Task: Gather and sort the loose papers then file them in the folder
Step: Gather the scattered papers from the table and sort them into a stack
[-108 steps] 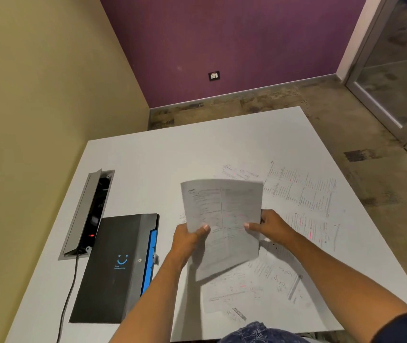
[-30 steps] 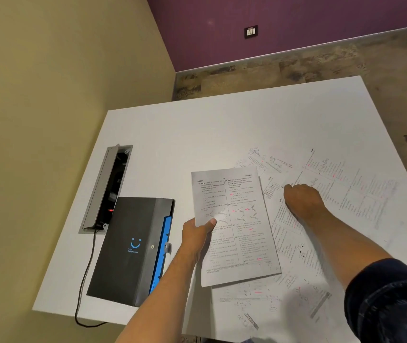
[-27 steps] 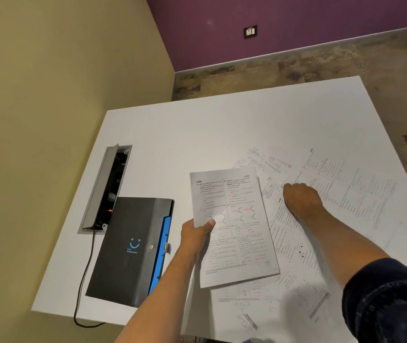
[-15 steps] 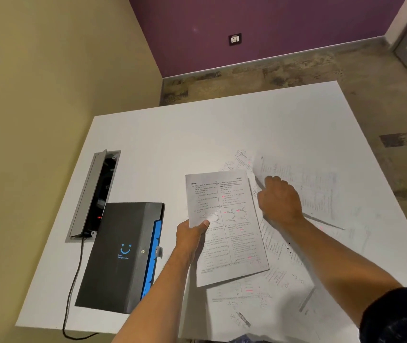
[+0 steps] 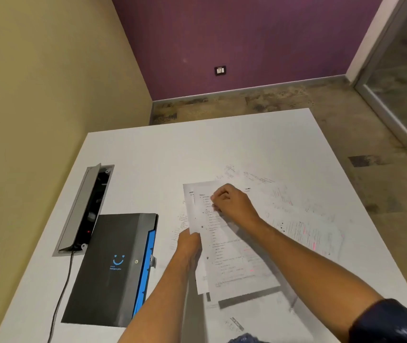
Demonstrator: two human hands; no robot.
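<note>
Left hand: pinches the left edge of the held sheets, thumb on top, fingers underneath.
Right hand: fingers curled, gripping the upper part of the top sheet, laying it over the one under it.
Held sheets: two printed pages at least, overlapping, edges not squared; raised a little above the table, shadow along the near edge.
Loose papers: spread flat on the table to the right and beyond the hands, some with pink marks; print too blurred to read.
Folder: dark grey, blue spine edge, closed, flat on the table left of the hands, apart from the sheets.
Table: white; open cable hatch just behind the folder, black cord running off the near edge.
</note>
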